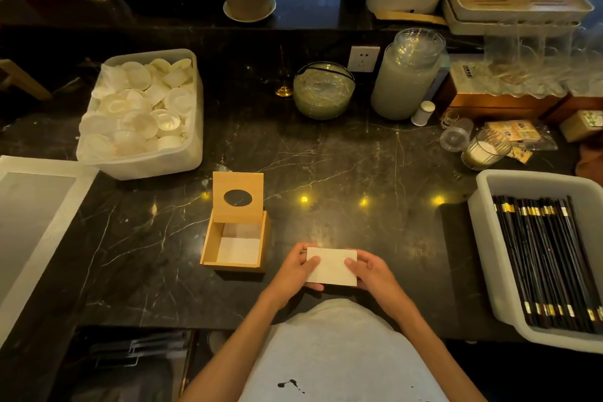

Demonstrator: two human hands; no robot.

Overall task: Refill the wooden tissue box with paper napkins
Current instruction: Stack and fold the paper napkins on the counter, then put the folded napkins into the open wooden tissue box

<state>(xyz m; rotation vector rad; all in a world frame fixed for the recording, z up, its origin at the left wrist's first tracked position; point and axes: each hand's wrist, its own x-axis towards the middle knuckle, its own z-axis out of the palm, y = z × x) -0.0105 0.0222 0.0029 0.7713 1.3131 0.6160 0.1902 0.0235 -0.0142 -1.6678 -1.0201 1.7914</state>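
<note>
From the head view, both hands held one stack of paper napkins (pixel 331 266) just above the dark surface (pixel 359 173) — the left hand (pixel 298 268) grasping its left edge, the right hand (pixel 368 271) its right. The wooden tissue box (pixel 208 241) sat at ten o'clock from the stack, lid (pixel 237 196) raised, a few napkins inside. The step looked like squaring the stack; next it must travel leftward and drop flat into the opening.

The wooden tissue box (pixel 235 240) sits open on the dark marble counter, pale wood, square; its hinged lid (pixel 237 197) stands upright at the back, oval slot showing; a little white paper lies at the bottom; the stack of paper napkins (pixel 332 266), white and rectangular, sits just right of it, held off the counter.
</note>
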